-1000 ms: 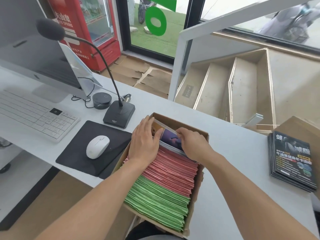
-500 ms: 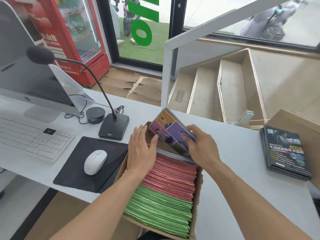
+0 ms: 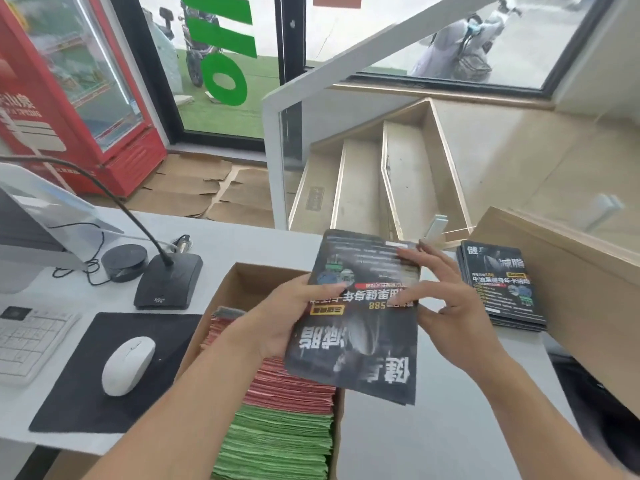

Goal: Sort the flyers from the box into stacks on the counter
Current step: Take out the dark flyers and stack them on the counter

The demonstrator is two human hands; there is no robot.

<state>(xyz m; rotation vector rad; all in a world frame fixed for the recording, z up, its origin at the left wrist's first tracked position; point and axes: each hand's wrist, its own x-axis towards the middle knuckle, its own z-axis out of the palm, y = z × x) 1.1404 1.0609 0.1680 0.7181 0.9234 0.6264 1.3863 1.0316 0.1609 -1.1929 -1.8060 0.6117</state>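
White table (image 3: 263,244) by the shop door, box (image 3: 242,282) of flyers at its near edge.
Left hand (image 3: 294,317) pinched a dark flyer (image 3: 360,327) lifted over the box, print upside down; right hand (image 3: 446,306), fingers spread, steadied its far edge, probably to turn it to match the dark stack (image 3: 502,285) at the right. Red and green flyers remained boxed.

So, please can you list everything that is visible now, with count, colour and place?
held flyers: small bundle, black, above box
box: one, brown, counter centre
boxed flyers: many, pink and green, inside box
flyer stack: one, black, counter right
counter: one, white
mouse: one, white, on black pad
keyboard: one, white, left
microphone: one, black, behind pad
left hand: holds bundle's left edge
right hand: fingers at bundle's right edge
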